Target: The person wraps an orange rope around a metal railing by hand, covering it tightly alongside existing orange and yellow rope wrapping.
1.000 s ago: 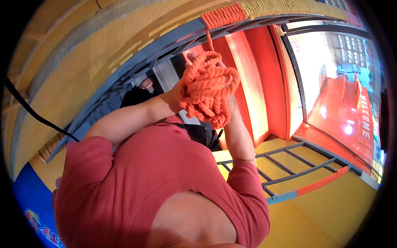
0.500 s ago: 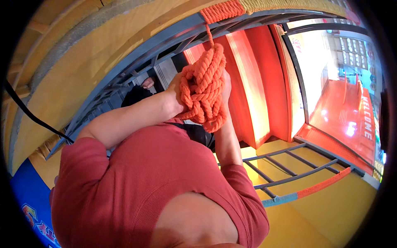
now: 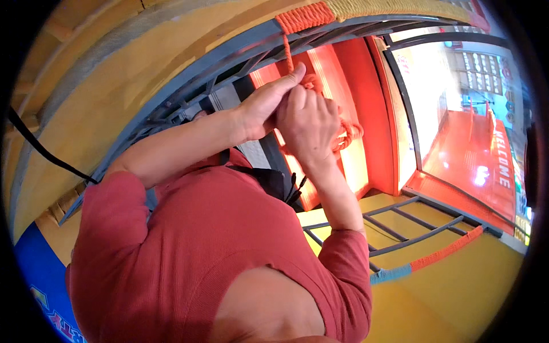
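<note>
A thick orange rope [image 3: 346,136] is bunched in coils beyond my hands, mostly hidden behind them. My right hand [image 3: 309,124] has its fingers curled over the bundle, its back toward me. Close against it on the left, my left hand [image 3: 266,106] closes on the rope, its thumb pointing up beside the strand. That single strand rises from the hands to a grey curved rail [image 3: 251,48]. Orange rope wrapping [image 3: 305,17] winds tightly around the rail above, with yellow rope wrapping [image 3: 394,10] adjoining it on the right.
Red steps [image 3: 357,74] descend beyond the rail. At the lower right, a grey barred railing [image 3: 412,228] has blue and orange wrapping. A yellow wall [image 3: 446,280] stands below it. Black cable [image 3: 46,151] hangs at left. Bright glass [image 3: 423,86] is at the right.
My right hand has come from behind the rope bundle to its near side, next to my left hand. The coils have shifted right and now lie mostly behind the hands.
</note>
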A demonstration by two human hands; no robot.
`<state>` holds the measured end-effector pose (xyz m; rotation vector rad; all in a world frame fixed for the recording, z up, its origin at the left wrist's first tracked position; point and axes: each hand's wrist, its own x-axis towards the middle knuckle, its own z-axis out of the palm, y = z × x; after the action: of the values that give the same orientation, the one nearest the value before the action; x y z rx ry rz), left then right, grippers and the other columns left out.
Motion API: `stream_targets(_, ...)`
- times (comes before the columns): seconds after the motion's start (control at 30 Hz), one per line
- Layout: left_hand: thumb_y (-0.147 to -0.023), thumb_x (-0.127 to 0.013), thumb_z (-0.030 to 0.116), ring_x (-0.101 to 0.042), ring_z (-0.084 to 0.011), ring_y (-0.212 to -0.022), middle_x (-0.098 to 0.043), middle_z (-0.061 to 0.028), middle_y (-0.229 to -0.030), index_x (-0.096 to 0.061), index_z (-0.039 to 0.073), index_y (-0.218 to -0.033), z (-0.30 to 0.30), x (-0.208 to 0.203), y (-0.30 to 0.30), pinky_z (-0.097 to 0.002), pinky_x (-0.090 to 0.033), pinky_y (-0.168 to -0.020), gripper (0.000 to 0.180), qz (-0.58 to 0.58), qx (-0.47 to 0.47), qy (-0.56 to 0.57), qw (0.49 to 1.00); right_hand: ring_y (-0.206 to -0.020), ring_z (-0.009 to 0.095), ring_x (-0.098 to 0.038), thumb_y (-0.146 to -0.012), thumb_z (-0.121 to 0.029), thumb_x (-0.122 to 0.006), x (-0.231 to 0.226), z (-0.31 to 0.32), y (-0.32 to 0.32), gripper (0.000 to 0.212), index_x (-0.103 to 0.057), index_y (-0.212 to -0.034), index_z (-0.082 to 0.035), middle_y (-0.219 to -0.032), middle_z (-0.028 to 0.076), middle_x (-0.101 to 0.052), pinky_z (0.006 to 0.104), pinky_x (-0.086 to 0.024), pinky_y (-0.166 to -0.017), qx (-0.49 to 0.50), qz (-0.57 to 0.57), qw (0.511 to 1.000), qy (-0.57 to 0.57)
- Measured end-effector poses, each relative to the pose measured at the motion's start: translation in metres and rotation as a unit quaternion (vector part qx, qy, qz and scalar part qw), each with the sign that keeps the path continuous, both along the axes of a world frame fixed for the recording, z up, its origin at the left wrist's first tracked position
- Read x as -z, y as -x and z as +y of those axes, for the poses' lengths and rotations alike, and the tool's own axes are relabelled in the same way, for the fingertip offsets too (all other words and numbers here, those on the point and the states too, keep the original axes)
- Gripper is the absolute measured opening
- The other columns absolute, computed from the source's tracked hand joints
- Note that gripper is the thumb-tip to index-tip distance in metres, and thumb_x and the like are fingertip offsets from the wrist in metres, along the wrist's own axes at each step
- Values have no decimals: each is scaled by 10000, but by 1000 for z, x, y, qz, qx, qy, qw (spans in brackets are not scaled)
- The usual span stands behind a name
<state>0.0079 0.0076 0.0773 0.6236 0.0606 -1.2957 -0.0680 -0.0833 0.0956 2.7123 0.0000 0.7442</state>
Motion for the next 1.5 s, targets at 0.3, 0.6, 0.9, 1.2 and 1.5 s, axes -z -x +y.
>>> stream_targets(0.3,-1013,-411,378,-575,-182,-718,-561,-70,-805,-505,78,-880,15,6,-4,-346,-528,-642,341,66,-51,73,994,-1054,330,-632,-813,-93,-596,-48,1,74,291,-618,-1086,5,-1095,166,-670,444,-403,-1047,-165,33,953,-250)
stream_targets(0.6,-979,-471,346,-557,-119,-781,-521,-7,-867,-509,120,-911,46,-12,11,-274,-503,-715,239,-163,-106,70,978,-1331,284,-427,-894,-330,-637,61,-2,67,735,-283,-1481,-65,-1442,156,-419,432,-359,-1105,-23,45,146,-988)
stream_targets(0.9,-898,-610,95,-538,-126,-1074,-514,-57,-1212,-481,35,-1247,58,37,9,-286,-489,-900,377,-401,-149,66,902,-1305,333,-462,-754,-49,-717,63,-3,-24,933,-193,-1523,-113,-1438,215,-405,459,-404,-1081,-192,123,121,-966)
stream_targets(1.2,-962,-546,109,-552,-173,-1173,-566,-97,-1257,-548,26,-1230,54,47,8,-344,-471,-1006,281,-38,-129,249,959,-1007,232,-651,-841,-16,-665,53,0,-27,366,-492,-1163,-27,-1121,161,-628,362,-561,-868,-128,-1,242,-962)
stream_targets(1.5,-912,-584,115,-599,-146,-1075,-572,-78,-1275,-503,71,-1288,42,62,-26,-327,-525,-890,387,-168,-136,-144,966,-715,116,-555,-703,19,-704,9,-42,-30,226,-537,-839,-49,-780,17,-571,245,-461,-656,19,-12,791,-612)
